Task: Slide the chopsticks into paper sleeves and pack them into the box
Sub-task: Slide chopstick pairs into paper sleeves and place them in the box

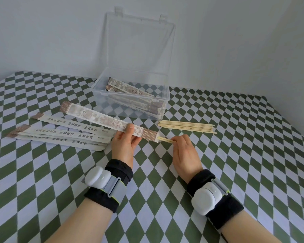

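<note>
My left hand (124, 142) grips a printed paper sleeve (95, 117) near its right end, holding it slanted above the table. My right hand (183, 151) pinches a pair of wooden chopsticks (165, 140), whose short visible ends stick out of the sleeve's open mouth; the remainder is inside. A clear plastic box (130, 107) with its lid up stands behind, holding several sleeved pairs (132, 90). Several bare chopsticks (186, 128) lie to the right of the box front. Several empty sleeves (65, 135) lie in a pile at the left.
A green and white checked cloth (42, 172) covers the table, which meets grey walls at the back and right. Both wrists carry black bands with white sensor units (98, 178).
</note>
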### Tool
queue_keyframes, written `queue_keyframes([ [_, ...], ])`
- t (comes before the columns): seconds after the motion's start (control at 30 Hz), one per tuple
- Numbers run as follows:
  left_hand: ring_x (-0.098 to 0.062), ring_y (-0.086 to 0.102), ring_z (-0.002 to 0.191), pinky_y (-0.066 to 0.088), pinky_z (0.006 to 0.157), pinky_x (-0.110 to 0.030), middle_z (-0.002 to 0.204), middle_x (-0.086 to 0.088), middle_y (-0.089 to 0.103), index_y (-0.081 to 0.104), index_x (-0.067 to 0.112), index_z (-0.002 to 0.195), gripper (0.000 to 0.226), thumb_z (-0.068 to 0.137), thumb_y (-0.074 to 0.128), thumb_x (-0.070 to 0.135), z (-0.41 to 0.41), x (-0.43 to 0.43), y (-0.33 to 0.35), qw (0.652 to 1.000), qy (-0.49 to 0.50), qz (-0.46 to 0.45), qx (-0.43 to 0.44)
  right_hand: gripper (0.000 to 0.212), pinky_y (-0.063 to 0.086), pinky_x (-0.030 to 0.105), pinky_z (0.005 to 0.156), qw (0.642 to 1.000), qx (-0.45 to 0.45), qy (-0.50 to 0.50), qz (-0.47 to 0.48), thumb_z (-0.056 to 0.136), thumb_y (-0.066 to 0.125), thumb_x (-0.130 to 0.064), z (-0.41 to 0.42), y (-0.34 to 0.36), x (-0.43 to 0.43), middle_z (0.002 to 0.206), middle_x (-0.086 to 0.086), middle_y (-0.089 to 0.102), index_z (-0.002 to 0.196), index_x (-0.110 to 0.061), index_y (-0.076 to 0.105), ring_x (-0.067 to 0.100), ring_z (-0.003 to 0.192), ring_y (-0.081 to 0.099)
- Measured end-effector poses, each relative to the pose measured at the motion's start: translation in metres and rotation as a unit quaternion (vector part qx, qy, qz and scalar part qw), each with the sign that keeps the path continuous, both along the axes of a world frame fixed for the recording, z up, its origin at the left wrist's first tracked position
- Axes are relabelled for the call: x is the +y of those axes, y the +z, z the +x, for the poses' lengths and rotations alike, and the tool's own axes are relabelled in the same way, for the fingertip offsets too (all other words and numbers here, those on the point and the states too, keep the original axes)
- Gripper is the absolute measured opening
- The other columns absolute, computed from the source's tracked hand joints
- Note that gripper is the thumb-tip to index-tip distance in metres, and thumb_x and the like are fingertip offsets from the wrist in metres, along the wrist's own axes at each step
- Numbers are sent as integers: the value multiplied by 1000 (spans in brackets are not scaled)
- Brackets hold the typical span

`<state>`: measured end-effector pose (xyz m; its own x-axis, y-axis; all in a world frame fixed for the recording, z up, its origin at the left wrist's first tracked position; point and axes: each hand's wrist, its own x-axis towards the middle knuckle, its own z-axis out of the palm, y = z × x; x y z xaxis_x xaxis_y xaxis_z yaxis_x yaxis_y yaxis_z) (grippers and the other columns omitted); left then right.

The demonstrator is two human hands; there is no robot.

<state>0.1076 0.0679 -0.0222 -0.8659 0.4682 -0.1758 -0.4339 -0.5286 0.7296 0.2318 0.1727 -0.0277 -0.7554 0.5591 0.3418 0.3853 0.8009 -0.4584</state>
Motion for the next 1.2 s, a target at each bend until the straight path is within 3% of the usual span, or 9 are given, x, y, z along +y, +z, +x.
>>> queue_keyframes([
  [0.2, -12, 67, 88, 56, 71, -22, 94, -4, 67, 61, 17, 99, 10, 91, 56, 14, -1, 0, -2, 1000, -9, -8, 10, 22, 41, 23, 62, 999, -34, 28, -28, 98, 35, -12, 0, 2, 1, 96, 6, 52, 100, -5, 56, 18, 71, 47],
  [0.4, -12, 69, 85, 57, 72, -24, 85, 2, 72, 61, 16, 97, 11, 89, 58, 11, 3, 2, -5, 996, -67, -43, 28, 27, 41, 14, 66, 994, -37, 62, -81, 99, 34, -19, 2, -2, 2, 105, 0, 54, 110, -8, 56, 12, 83, 48],
  [0.57, -11, 69, 83, 56, 67, -21, 89, -2, 70, 61, 15, 95, 8, 88, 58, 10, 3, 1, -3, 996, -79, -29, 14, 23, 39, 9, 62, 971, 5, 82, -224, 98, 35, -20, 4, 4, 8, 83, -10, 51, 99, -13, 57, 7, 71, 47],
  [0.73, -8, 70, 77, 56, 64, -20, 77, 3, 73, 61, 16, 90, 8, 88, 57, 9, 6, 1, 0, 993, -108, -28, 23, 19, 40, 10, 56, 948, 31, 83, -307, 96, 41, -24, 3, 9, 8, 74, -7, 52, 81, -26, 53, 8, 65, 47],
  [1.0, -13, 68, 86, 57, 69, -21, 90, -3, 69, 61, 15, 94, 9, 88, 58, 9, 5, 1, -1, 995, -89, -36, 30, 16, 45, 8, 57, 928, 41, 75, -363, 94, 46, -21, 4, 11, 7, 78, -5, 57, 85, -24, 59, 8, 64, 50],
  [1.2, -10, 70, 80, 56, 65, -21, 80, 1, 73, 62, 16, 92, 10, 87, 58, 8, 6, 0, 0, 993, -110, -29, 30, 18, 46, 13, 59, 916, 59, 68, -391, 93, 49, -20, 5, 11, 7, 77, -3, 58, 79, -23, 60, 11, 65, 50],
])
